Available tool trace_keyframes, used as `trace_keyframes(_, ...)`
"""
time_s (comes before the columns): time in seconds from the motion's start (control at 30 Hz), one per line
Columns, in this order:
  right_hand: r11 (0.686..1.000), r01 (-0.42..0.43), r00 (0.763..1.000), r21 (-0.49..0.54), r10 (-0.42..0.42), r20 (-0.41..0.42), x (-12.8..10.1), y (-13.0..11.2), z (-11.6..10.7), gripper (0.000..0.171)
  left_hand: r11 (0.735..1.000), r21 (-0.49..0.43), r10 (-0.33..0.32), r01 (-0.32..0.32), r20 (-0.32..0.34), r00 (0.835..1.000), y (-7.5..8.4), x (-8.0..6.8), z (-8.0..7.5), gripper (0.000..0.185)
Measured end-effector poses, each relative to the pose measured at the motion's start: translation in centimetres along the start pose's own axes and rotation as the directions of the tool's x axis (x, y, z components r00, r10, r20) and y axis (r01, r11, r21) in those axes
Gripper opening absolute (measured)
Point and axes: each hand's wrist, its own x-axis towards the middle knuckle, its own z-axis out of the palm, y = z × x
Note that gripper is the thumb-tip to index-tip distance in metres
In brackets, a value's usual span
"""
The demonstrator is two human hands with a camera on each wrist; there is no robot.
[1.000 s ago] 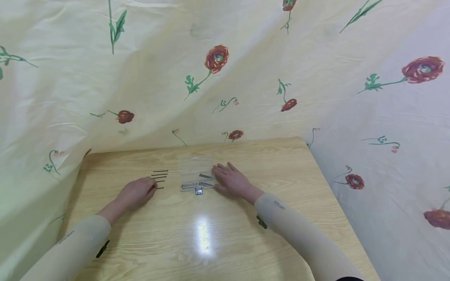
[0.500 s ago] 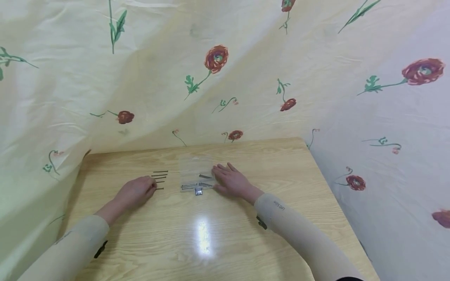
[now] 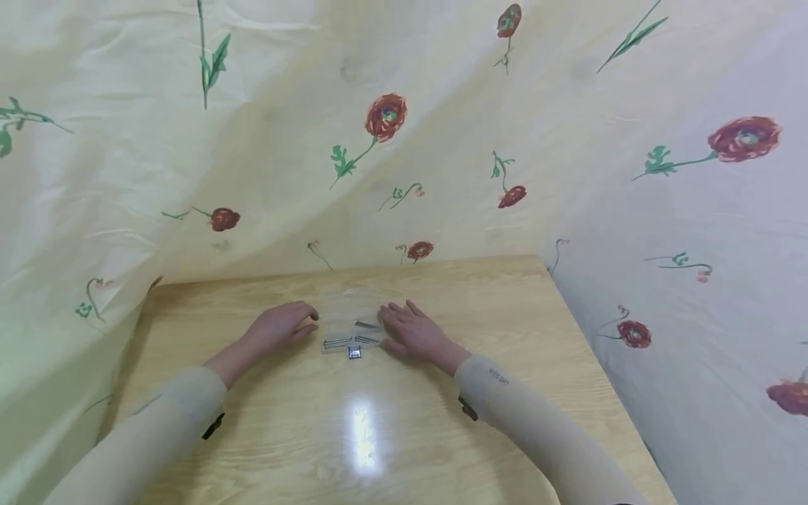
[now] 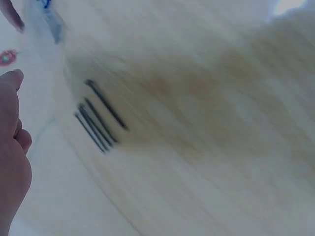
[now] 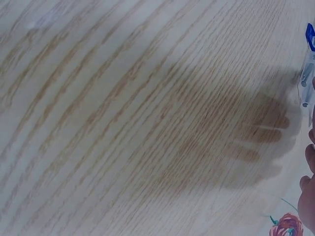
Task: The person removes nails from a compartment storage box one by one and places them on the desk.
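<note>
My left hand (image 3: 287, 326) hovers at the left side of a flat clear plastic container (image 3: 341, 305), thumb and fingers apart with nothing visible between them. Several dark nails (image 4: 101, 113) lie in a loose row on the table in the left wrist view; in the head view that hand hides them. Inside the container are more nails (image 3: 337, 342), silvery, in small groups. A small blue-edged piece (image 3: 355, 353) sits at its front edge. My right hand (image 3: 416, 333) rests at the container's right edge with fingers extended; its fingers only partly show in the right wrist view.
The light wood table (image 3: 303, 435) carries a bright glare patch in front of the container. A flower-patterned cloth (image 3: 284, 161) hangs behind the table and along both sides.
My left hand has moved right from the loose nails towards the container, its fingers parting. My right hand stays at the container's edge. The head view has tilted slightly up.
</note>
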Motion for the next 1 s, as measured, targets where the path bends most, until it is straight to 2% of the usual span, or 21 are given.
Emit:
trace_keyframes(0.2,1.000,-0.011,1.000,0.007,0.011,0.008,-0.2,-0.1,-0.1,0.070,0.996,-0.059,0.061,-0.060,0.010,0.998,1.5,3.5,1.1,0.021)
trace_keyframes(0.4,1.000,-0.017,1.000,0.001,0.017,0.006,-0.2,-0.2,-0.2,0.069,0.988,-0.142,0.064,-0.056,0.053,0.996,2.3,5.5,2.5,0.023)
trace_keyframes(0.6,0.999,-0.018,1.000,-0.029,0.019,0.011,-0.1,-0.2,-0.1,0.069,0.989,-0.138,0.077,-0.061,0.113,0.991,2.4,6.8,3.8,0.022)
trace_keyframes(1.0,0.999,-0.015,1.000,-0.030,0.015,0.015,0.0,-0.3,-0.1,0.069,0.983,-0.122,0.157,-0.140,0.144,0.977,2.0,8.0,4.5,0.019)
